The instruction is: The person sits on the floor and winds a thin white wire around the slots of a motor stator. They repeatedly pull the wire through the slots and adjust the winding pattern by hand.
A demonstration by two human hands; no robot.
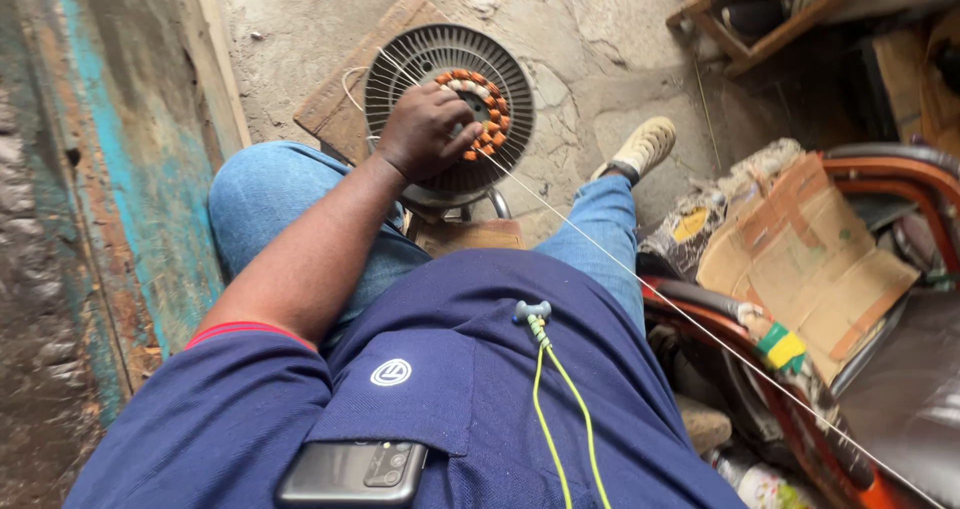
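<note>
My left hand point(425, 129) rests on a round grey finned motor housing point(400, 64) and grips its ring of orange copper windings point(490, 99) at the centre. The housing stands on a wooden board point(335, 104) in front of my knees. A thin white thread or wire point(640, 274) runs taut from the windings down toward the lower right edge of the picture. My right hand is out of view.
A worn teal-painted wall point(110, 169) stands on the left. Torn cardboard point(810, 259), an orange-rimmed chair frame point(870, 174) and clutter lie on the right. A wooden stool point(760, 14) stands at the back. A phone point(352, 472) sits in my shirt pocket.
</note>
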